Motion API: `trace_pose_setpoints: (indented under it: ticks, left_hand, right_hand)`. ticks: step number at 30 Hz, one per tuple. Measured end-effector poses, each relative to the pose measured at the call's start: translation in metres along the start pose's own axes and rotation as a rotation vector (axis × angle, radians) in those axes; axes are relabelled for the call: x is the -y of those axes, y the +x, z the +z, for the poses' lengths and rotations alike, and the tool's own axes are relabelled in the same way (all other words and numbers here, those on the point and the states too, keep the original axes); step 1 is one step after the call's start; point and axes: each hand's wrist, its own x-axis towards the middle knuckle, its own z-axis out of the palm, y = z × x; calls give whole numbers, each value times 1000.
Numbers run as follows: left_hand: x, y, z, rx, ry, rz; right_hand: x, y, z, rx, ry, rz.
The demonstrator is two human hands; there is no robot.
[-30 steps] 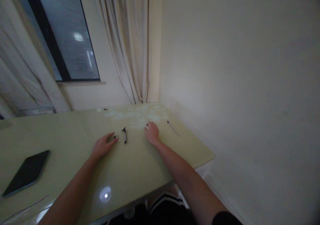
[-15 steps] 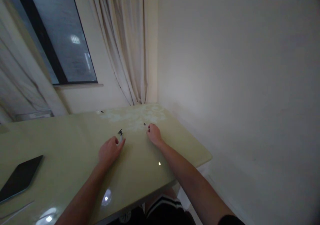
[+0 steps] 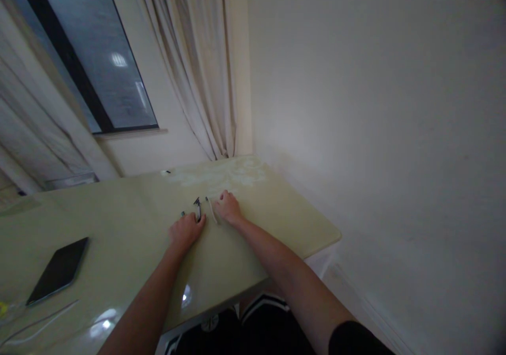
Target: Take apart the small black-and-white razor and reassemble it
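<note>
My left hand (image 3: 186, 230) rests low over the table with its fingers closed round the lower end of a razor-like tool (image 3: 198, 210), which has a dark T-shaped head and a silvery handle. A small dark-tipped piece (image 3: 182, 214) shows just beyond the knuckles of that hand; its kind is unclear. To the right of the tool lies a thin pale stick (image 3: 212, 211) with a dark tip, slanting. Curled fingers of my right hand (image 3: 228, 207) meet the stick at its middle, pinching it as far as I can see.
The pale green glossy table (image 3: 276, 223) reaches to the wall on the right. A dark tablet-like slab (image 3: 59, 270) lies at the left, with a thin cable (image 3: 43, 321) nearer me. A small dark item (image 3: 168, 171) sits near the far edge, before the curtains (image 3: 197, 70).
My right hand has come left, closer to my left hand, and the pale stick now shows beside the razor-like tool. The view has shifted slightly.
</note>
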Motion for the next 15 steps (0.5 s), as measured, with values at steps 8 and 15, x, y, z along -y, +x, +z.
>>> trace_pose_setpoints:
  ticks: [8, 15]
  left_hand:
    - [-5, -6, -3, -66, -45, -4]
    - [-77, -34, 3, -268, -154, 363]
  right_hand:
    - [-89, 2, -86, -190, 373, 112]
    - [-56, -13, -58, 216, 823, -113]
